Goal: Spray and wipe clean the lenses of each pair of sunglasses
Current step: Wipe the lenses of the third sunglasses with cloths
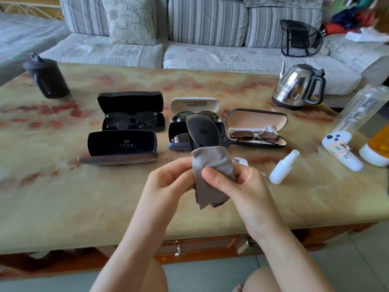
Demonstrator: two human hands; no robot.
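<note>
I hold a pair of dark sunglasses point(201, 132) upright above the table; its upper lens shows, its lower part is wrapped in a grey cloth point(212, 165). My left hand point(170, 178) grips the wrapped part from the left. My right hand point(233, 182) pinches the cloth with the thumb on top. A small white spray bottle point(283, 167) lies on the table to the right of my hands. Black sunglasses point(131, 121) lie in an open black case, a metal-framed pair point(255, 136) in a beige-lined case, another pair point(194, 115) in a white case behind the held pair.
An empty open black case point(122, 144) stands left of my hands. A steel kettle point(299, 87) sits at the back right, a dark jar point(47, 77) at the back left. A clear bottle point(355, 116) and an orange bottle point(376, 148) stand at the right edge. A sofa point(160, 39) runs behind the marble table point(84, 197).
</note>
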